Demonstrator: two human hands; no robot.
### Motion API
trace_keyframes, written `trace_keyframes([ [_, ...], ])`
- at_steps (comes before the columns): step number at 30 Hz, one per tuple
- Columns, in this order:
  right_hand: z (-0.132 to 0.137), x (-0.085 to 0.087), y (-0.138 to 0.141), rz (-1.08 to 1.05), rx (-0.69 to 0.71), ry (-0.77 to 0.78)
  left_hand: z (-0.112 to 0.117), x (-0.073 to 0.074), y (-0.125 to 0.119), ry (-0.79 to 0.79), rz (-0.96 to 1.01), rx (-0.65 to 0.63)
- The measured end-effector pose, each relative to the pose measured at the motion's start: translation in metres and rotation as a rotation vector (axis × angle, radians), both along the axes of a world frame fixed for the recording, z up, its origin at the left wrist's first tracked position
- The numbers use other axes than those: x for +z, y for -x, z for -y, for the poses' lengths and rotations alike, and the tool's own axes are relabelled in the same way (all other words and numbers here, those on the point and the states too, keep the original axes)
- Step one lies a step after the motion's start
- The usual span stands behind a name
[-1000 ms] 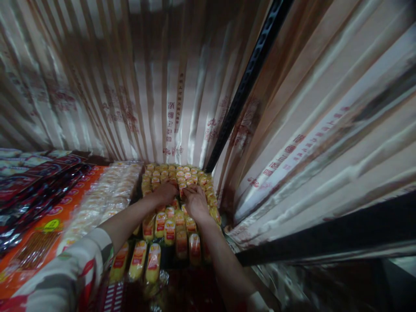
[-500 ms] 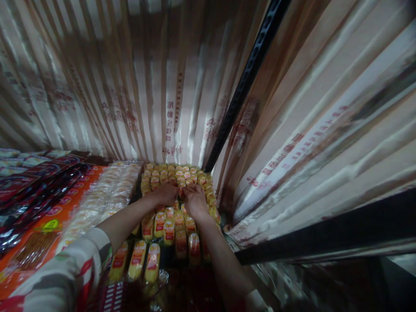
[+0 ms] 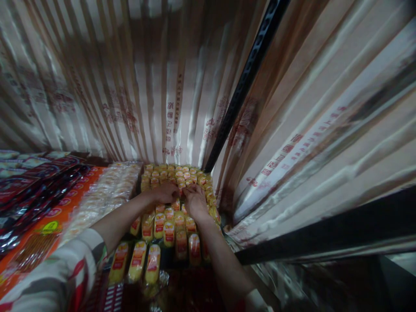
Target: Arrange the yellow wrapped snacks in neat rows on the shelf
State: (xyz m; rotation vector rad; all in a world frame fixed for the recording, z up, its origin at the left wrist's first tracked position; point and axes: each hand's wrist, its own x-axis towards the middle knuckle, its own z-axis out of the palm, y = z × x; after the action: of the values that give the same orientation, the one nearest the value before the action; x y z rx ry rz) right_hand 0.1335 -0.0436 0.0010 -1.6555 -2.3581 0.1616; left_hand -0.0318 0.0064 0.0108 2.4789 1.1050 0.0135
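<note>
Two hands (image 3: 167,193) (image 3: 195,201), dozens of yellow packs (image 3: 169,232)

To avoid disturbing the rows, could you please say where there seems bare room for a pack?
Perhaps the small dark gap right of the front three yellow packs, though too dim to confirm. It is crowded around the left hand and right hand, amid more yellow packs, and across the white packs farther left.

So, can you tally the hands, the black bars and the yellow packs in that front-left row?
Left hand and right hand: 2
Black bars: 2
Yellow packs, front-left row: 3
Total: 7
The pile behind is too crowded to count.
</note>
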Motion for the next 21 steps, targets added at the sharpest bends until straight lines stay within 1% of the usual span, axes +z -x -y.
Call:
trace_keyframes([
  [3,-0.001,-0.001,-0.001,-0.017,0.010,-0.021,-0.006,-0.001,0.005,-0.083,0.059,0.060],
  [6,-0.001,-0.002,0.000,-0.020,0.006,-0.032,-0.008,0.001,0.006,-0.192,0.034,0.142],
  [11,0.000,-0.003,0.001,-0.025,-0.010,-0.020,-0.005,0.001,0.004,-0.286,-0.003,0.199],
  [13,0.000,-0.005,0.001,-0.041,-0.011,-0.017,-0.004,-0.001,0.003,-0.302,0.005,0.233],
  [16,0.000,-0.007,0.002,-0.085,-0.006,-0.027,-0.002,-0.004,0.001,-0.281,0.027,0.295],
  [21,0.006,-0.004,0.006,-0.112,-0.001,-0.033,0.002,-0.004,-0.002,-0.236,0.055,0.370],
])
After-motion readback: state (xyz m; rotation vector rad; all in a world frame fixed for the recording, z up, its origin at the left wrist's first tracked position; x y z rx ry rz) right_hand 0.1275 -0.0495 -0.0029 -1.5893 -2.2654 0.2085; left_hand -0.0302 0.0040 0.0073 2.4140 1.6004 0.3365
